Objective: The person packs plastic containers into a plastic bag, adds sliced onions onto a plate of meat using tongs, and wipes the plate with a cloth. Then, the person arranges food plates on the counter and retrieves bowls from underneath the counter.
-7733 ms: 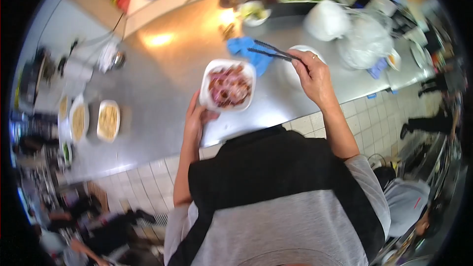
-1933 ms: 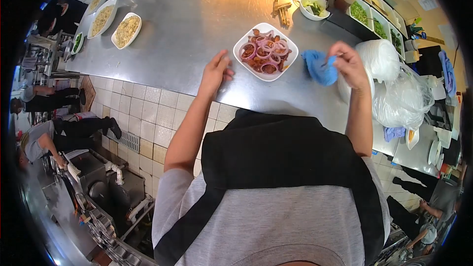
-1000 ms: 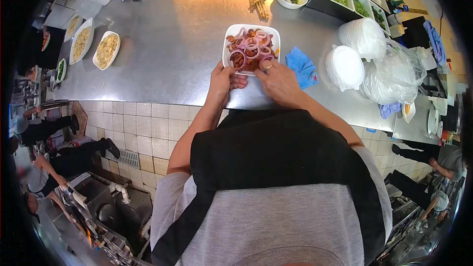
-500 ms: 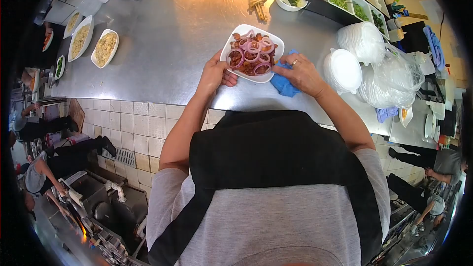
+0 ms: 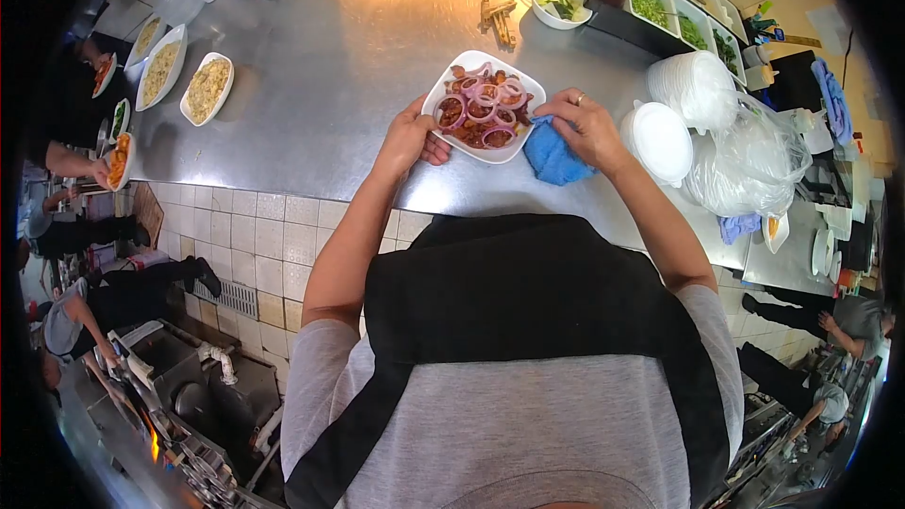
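Note:
A white square bowl point(image 5: 524, 82) of dark glazed pieces topped with purple onion rings point(image 5: 486, 94) is at the middle of the steel counter point(image 5: 311, 94). My left hand point(image 5: 412, 139) grips its left corner, thumb on the rim and fingers curled beneath. At the bowl's right side, my right hand point(image 5: 583, 132) pinches a blue cloth point(image 5: 556, 158), which hangs below the fingers and touches or nearly touches the bowl's rim.
Rice-like dishes point(image 5: 206, 89) stand at the left, where a co-worker's hand point(image 5: 101, 172) holds an orange dish point(image 5: 120, 162). Clothespins point(image 5: 498, 23) and a bowl of greens point(image 5: 560, 4) lie beyond. Stacked white lids point(image 5: 657, 143) and a plastic bag point(image 5: 749, 155) are at the right.
Since half a second ago, my right hand has moved slightly right and up with the cloth, clear of the bowl's corner. A co-worker's hand with an orange dish has appeared at the left.

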A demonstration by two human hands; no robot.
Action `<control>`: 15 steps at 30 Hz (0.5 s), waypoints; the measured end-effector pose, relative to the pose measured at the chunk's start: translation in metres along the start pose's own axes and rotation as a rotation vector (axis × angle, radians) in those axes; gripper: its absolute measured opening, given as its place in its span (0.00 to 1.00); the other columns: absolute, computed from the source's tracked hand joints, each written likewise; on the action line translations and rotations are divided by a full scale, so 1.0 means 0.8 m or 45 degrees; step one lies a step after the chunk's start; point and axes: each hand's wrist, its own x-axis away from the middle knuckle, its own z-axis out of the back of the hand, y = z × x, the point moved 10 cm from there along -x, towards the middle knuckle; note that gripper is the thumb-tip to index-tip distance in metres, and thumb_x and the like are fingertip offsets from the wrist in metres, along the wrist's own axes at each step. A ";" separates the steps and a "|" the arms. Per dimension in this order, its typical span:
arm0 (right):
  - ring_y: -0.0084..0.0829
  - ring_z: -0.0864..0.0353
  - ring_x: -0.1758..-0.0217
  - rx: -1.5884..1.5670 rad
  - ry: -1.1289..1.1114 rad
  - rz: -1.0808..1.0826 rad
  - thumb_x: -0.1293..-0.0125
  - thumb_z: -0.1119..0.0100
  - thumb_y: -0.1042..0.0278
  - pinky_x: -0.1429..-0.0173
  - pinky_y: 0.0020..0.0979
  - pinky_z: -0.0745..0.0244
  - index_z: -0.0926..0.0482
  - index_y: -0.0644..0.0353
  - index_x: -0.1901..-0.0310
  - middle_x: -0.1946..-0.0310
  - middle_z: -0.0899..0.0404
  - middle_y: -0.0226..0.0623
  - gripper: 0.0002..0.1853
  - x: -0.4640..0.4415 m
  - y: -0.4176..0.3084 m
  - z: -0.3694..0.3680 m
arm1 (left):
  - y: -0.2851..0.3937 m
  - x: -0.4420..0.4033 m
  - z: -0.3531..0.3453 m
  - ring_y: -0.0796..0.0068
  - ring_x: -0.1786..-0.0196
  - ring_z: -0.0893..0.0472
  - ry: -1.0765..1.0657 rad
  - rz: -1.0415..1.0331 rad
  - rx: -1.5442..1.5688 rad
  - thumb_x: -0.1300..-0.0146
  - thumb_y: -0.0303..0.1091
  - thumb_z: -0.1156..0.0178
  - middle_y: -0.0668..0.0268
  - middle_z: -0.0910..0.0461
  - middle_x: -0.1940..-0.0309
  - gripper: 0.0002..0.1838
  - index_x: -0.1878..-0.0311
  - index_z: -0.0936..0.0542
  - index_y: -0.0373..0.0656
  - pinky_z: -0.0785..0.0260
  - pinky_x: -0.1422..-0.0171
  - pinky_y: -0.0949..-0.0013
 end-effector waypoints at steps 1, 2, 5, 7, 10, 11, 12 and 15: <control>0.37 0.23 0.61 0.061 0.007 0.009 0.47 0.43 0.78 0.54 0.36 0.27 0.19 0.51 0.59 0.63 0.26 0.35 0.13 0.000 -0.003 -0.002 | 0.000 0.000 0.000 0.72 0.84 0.24 -0.003 0.000 -0.002 0.46 0.27 0.58 0.58 0.24 0.81 0.32 0.34 0.38 0.44 0.27 0.80 0.72; 0.38 0.23 0.62 0.124 0.016 0.016 0.46 0.43 0.76 0.54 0.36 0.27 0.19 0.52 0.60 0.64 0.26 0.35 0.12 0.001 -0.007 -0.004 | 0.000 -0.001 -0.001 0.72 0.83 0.24 -0.008 -0.001 -0.004 0.46 0.27 0.58 0.58 0.24 0.81 0.32 0.33 0.38 0.44 0.27 0.79 0.72; 0.38 0.23 0.62 0.531 -0.005 0.103 0.46 0.43 0.77 0.54 0.36 0.26 0.19 0.52 0.60 0.64 0.26 0.36 0.12 0.003 -0.026 -0.014 | 0.002 0.002 -0.001 0.72 0.83 0.23 0.007 0.002 0.001 0.47 0.28 0.56 0.60 0.23 0.80 0.31 0.35 0.37 0.44 0.27 0.78 0.72; 0.39 0.23 0.62 0.558 -0.008 0.088 0.47 0.43 0.76 0.55 0.35 0.26 0.20 0.53 0.61 0.64 0.26 0.37 0.11 0.002 -0.028 -0.020 | 0.000 0.002 -0.001 0.72 0.83 0.23 0.036 0.014 0.009 0.47 0.28 0.56 0.60 0.23 0.80 0.31 0.35 0.36 0.44 0.27 0.78 0.72; 0.38 0.23 0.63 0.345 -0.040 -0.007 0.47 0.43 0.77 0.57 0.34 0.25 0.20 0.54 0.59 0.64 0.26 0.36 0.13 0.003 -0.022 -0.024 | -0.002 0.001 0.001 0.72 0.82 0.22 0.053 0.022 0.006 0.47 0.28 0.55 0.59 0.23 0.80 0.31 0.35 0.36 0.44 0.27 0.78 0.72; 0.36 0.23 0.63 0.232 -0.056 -0.050 0.47 0.44 0.77 0.59 0.33 0.25 0.21 0.54 0.58 0.64 0.26 0.36 0.14 0.003 -0.019 -0.026 | -0.002 0.000 0.003 0.72 0.82 0.22 0.055 0.023 0.005 0.48 0.28 0.55 0.59 0.22 0.79 0.32 0.35 0.36 0.44 0.27 0.78 0.72; 0.34 0.23 0.63 0.045 -0.153 -0.192 0.47 0.44 0.77 0.58 0.32 0.26 0.21 0.55 0.57 0.64 0.26 0.35 0.14 0.003 0.000 -0.034 | -0.001 0.000 0.002 0.72 0.82 0.22 0.043 0.021 0.000 0.48 0.28 0.55 0.59 0.22 0.79 0.32 0.34 0.36 0.44 0.27 0.78 0.72; 0.30 0.24 0.63 -0.592 -0.259 -0.629 0.47 0.44 0.76 0.57 0.29 0.28 0.21 0.57 0.56 0.63 0.25 0.35 0.15 0.018 0.050 -0.046 | 0.003 0.002 0.001 0.72 0.81 0.22 0.012 0.025 -0.018 0.47 0.29 0.54 0.60 0.23 0.80 0.32 0.34 0.38 0.44 0.26 0.76 0.72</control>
